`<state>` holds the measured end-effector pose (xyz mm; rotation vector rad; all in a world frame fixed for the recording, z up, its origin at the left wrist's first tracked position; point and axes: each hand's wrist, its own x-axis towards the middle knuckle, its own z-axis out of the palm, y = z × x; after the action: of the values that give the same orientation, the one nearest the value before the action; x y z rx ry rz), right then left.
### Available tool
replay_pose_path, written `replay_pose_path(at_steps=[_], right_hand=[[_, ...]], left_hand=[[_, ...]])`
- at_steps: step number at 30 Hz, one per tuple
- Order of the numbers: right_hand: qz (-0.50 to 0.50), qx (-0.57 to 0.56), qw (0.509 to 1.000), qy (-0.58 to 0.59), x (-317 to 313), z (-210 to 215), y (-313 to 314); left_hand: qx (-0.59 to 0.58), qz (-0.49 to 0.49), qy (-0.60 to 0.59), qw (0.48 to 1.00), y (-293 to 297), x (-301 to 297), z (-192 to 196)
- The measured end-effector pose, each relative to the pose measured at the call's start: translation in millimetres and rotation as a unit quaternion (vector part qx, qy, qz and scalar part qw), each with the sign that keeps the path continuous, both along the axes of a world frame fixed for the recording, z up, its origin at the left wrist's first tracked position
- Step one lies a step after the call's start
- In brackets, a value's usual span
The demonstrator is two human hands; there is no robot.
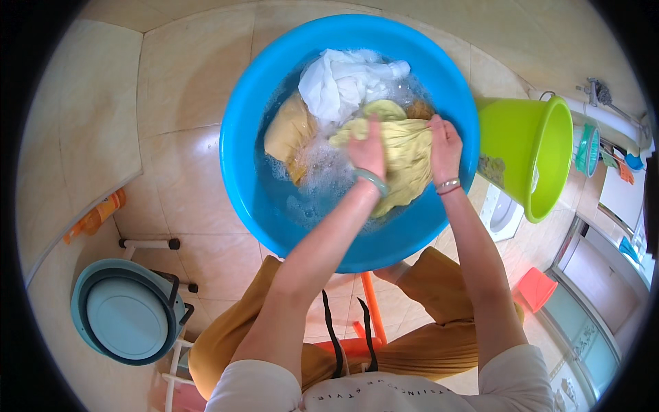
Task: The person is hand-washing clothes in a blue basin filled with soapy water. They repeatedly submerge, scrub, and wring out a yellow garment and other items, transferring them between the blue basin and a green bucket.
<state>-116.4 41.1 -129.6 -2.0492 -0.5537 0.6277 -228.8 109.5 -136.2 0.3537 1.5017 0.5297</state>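
Note:
A large round blue basin [237, 182] of sudsy water is in front of me. My right hand [446, 145] grips the edge of a wet yellow garment [408, 165] near the basin's right side, fingers curled tightly. Slightly blurred by motion, my left hand [367, 152] is closed on the same garment, its thumb on top. Creased cloth stretches between the two hands, and its lower part hangs toward the water. A white garment [343, 82] floats at the far side. To the left lies a tan garment [288, 130], puffed up and partly under water. A brown bit of cloth [419, 108] shows behind the yellow one.
A lime-green bucket [525, 147] stands close against the basin's right side. Grey-blue basins [127, 312] are stacked at lower left, near a white frame [147, 244]. Orange bottles [96, 216] are by the left wall. An orange-red stool [367, 302] shows between my legs.

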Motion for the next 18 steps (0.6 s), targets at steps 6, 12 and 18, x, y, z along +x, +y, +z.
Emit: replay_pose_path(at_steps=[6, 12, 18], right_hand=[[0.151, -0.058, 0.929, -0.333, -36.4, 31.5, 3.4], [0.198, -0.159, 0.907, -0.336, -41.7, 4.6, 20.2], [0.247, -0.289, 0.864, -0.331, -14.9, -25.6, 72.4]], left_hand=[[0.098, -0.105, -0.026, 0.989, 7.7, 37.7, -31.5], [0.385, -0.336, 0.236, 0.826, -22.5, 47.6, -108.9], [0.039, 0.016, -0.032, 0.999, -10.8, 42.9, -94.2]])
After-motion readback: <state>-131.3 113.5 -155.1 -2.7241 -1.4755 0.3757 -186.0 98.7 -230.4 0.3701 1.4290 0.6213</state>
